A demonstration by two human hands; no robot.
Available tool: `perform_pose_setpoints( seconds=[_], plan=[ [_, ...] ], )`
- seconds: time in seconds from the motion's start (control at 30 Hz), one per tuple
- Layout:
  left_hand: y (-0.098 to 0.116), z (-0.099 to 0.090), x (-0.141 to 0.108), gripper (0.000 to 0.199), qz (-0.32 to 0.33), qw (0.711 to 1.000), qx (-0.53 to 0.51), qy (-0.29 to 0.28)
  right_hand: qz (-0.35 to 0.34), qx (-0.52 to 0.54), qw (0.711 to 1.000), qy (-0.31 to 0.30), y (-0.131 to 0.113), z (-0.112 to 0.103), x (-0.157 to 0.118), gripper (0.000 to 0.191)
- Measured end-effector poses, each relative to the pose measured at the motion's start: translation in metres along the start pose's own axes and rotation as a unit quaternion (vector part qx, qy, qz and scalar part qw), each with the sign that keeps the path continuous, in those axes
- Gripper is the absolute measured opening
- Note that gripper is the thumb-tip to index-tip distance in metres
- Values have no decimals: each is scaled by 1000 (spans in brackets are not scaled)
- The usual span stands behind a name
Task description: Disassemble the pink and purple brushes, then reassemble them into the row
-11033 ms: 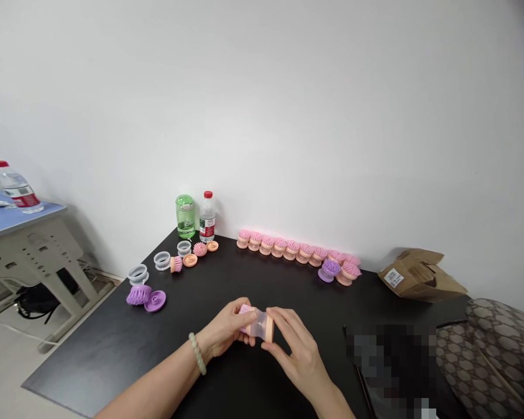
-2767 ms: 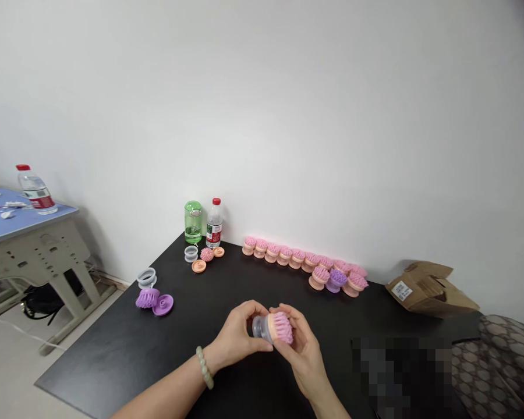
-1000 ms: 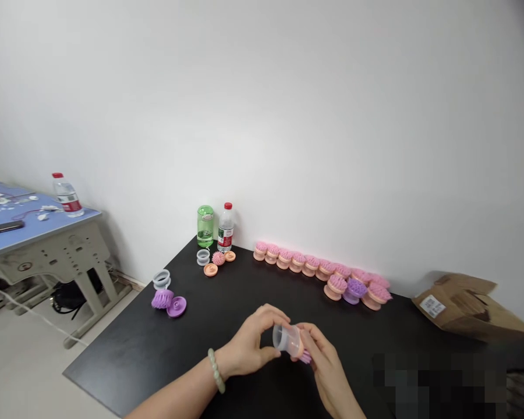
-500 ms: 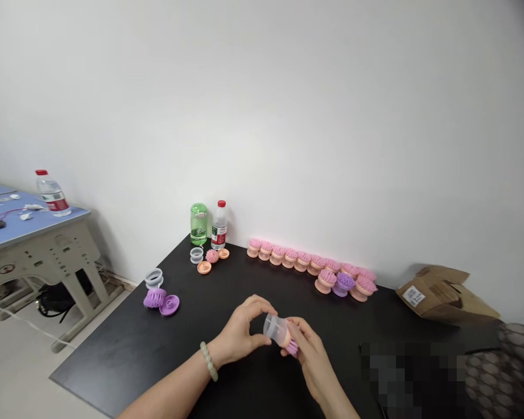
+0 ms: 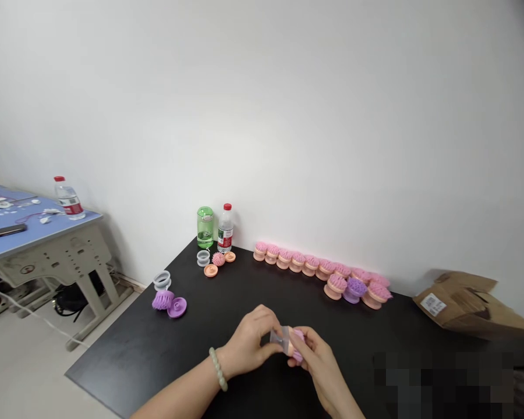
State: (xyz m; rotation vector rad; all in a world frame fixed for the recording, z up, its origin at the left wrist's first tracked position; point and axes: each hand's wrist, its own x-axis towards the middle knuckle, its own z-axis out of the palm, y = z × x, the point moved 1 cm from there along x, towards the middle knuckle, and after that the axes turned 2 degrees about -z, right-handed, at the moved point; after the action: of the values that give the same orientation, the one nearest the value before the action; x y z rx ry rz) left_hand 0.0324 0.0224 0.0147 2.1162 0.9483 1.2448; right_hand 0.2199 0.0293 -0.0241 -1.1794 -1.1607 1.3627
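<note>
Low over the black table, my right hand (image 5: 317, 358) is closed around a pink silicone bristle brush (image 5: 299, 347), its bristles facing right. A translucent plastic collar (image 5: 280, 337) sticks out from the brush's left side. My left hand (image 5: 257, 337), with a beaded bracelet at the wrist, pinches that collar between thumb and fingers. The fingers hide part of both pieces. Beyond the hands, similar pink brushes (image 5: 297, 262) stand in a row along the wall. A purple brush (image 5: 355, 290) sits in front of them between two pink ones.
At left lie a purple bristle head (image 5: 163, 300), a purple disc (image 5: 177, 307) and a clear ring (image 5: 162, 280). Farther back are peach discs (image 5: 211, 270), a pink bristle head (image 5: 218, 259), a green bottle (image 5: 205, 227) and a water bottle (image 5: 226, 228). A brown paper bag (image 5: 467, 305) lies at right.
My left fingers have closed in on the clear collar, and it has turned with the brush to lie more level. The surroundings have shifted rightward in view.
</note>
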Motion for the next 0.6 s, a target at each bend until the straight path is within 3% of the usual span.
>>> perform_pose_setpoints(
  seconds=[0.1, 0.13, 0.2, 0.37, 0.47, 0.6],
  plan=[
    [-16, -17, 4, 47, -48, 990, 121, 51, -21, -39, 999, 11, 9, -7, 6, 48],
    [-26, -26, 6, 44, -93, 976, 181, 81, -34, -58, 998, 19, 11, -10, 8, 48],
    [-48, -47, 10, 43, -215, 919, 313, 109, -54, -100, 993, 38, 14, -14, 11, 49],
    [-91, -84, 12, 46, -308, 875, 354, 119, -97, -165, 981, 33, 21, -12, 13, 43],
    [-96, -86, 11, 45, -328, 871, 353, 94, -120, -187, 975, 28, 22, -9, 12, 40],
    [-79, -69, 11, 23, -307, 891, 331, 43, -140, -206, 968, 42, 20, -12, 13, 38]
  ],
)
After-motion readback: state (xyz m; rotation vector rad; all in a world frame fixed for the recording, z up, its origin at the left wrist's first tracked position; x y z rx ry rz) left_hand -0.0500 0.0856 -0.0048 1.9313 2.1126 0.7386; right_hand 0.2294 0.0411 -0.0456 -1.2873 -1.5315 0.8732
